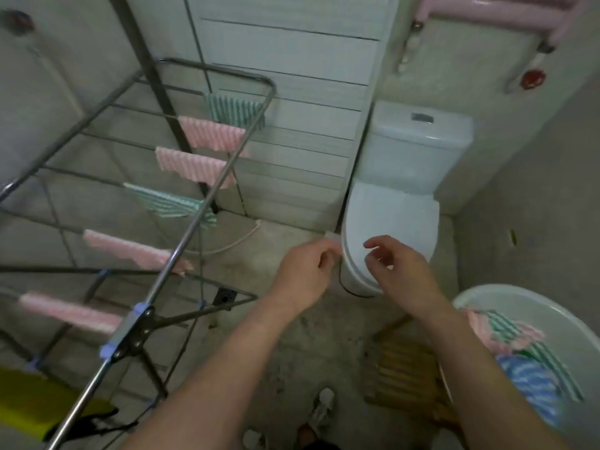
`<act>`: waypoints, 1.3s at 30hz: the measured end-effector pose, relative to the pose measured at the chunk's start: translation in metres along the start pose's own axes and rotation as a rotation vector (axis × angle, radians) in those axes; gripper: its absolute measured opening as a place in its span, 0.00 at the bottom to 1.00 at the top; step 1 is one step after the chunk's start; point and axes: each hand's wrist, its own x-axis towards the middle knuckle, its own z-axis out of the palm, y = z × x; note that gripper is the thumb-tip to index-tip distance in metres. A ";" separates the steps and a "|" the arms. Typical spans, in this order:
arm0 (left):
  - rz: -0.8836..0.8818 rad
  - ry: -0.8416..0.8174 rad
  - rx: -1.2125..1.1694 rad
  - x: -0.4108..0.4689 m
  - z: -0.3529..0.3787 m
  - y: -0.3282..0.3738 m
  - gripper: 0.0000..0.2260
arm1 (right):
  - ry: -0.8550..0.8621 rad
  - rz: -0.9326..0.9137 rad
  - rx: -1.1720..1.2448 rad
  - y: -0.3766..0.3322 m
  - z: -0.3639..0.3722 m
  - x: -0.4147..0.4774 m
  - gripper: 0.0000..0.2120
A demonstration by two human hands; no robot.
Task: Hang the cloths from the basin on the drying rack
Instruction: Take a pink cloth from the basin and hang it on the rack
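Note:
A metal drying rack [207, 203] fills the left side, with several pink and green striped cloths draped over its rods, such as a pink one [207, 133] and a green one [168, 203]. At the lower right a white basin [487, 295] holds a heap of pink, green and blue striped cloths [519, 352]. My left hand [303, 274] and my right hand [397, 271] hover side by side in mid-air between rack and basin, fingers loosely curled with nothing in them.
A white toilet [399, 206] stands straight ahead against a slatted panel wall. A wooden stool [406, 368] sits beside the basin. A yellow cloth [29, 404] hangs at the rack's near left end. A cable runs across the concrete floor [282, 345].

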 end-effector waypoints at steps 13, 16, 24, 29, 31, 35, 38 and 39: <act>0.442 -0.649 0.417 0.032 0.224 0.069 0.15 | -0.008 0.628 -0.143 0.258 -0.062 -0.048 0.25; 0.569 -0.740 0.696 0.028 0.266 0.069 0.18 | -0.101 0.647 -0.202 0.288 -0.053 -0.060 0.32; 0.442 -0.738 0.849 0.036 0.327 0.075 0.14 | -0.136 0.819 -0.387 0.321 -0.036 -0.064 0.20; 0.447 -0.708 0.541 0.043 0.318 0.082 0.09 | -0.237 0.866 -0.243 0.322 -0.074 -0.063 0.20; 0.237 -0.691 0.215 0.046 0.307 0.083 0.06 | -0.126 0.806 -0.060 0.317 -0.090 -0.065 0.17; -0.278 -0.635 -0.442 0.052 0.285 0.088 0.13 | 0.428 0.796 0.774 0.304 -0.105 -0.063 0.09; -0.443 -0.628 -0.655 0.054 0.269 0.092 0.14 | 0.536 0.865 1.331 0.296 -0.101 -0.060 0.08; -0.496 -0.631 -0.725 0.054 0.267 0.092 0.12 | 0.542 0.880 1.415 0.294 -0.099 -0.061 0.11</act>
